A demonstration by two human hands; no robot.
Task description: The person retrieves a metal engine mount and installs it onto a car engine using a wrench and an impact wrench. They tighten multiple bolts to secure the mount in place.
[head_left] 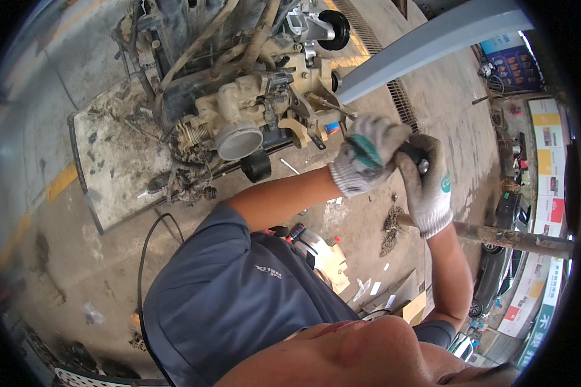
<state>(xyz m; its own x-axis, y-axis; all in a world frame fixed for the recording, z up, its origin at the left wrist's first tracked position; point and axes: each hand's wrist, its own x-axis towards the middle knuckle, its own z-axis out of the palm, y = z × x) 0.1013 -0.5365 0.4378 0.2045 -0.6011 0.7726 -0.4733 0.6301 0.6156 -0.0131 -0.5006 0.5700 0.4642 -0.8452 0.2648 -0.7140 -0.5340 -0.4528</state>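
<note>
A dirty engine (239, 106) with hoses, a metal throttle housing and brackets stands above and left of my hands. My left hand (368, 151), in a striped knit glove with a green patch, is closed just right of the engine, against my right hand; what is in its fingers is hidden. My right hand (425, 190), in a grey-white glove, is closed on a black tool (414, 153) with a silver round part. A slim metal bar (329, 104) slants from the engine's brackets toward my left glove; I cannot tell whether they touch.
A grey lift arm (432, 45) crosses above my hands, and a rusty post (516, 238) stands right. A stained board (106, 168) lies under the engine's left side. A cable (145, 258), cardboard (334, 271) and scraps are below. A dark car (487, 284) is at far right.
</note>
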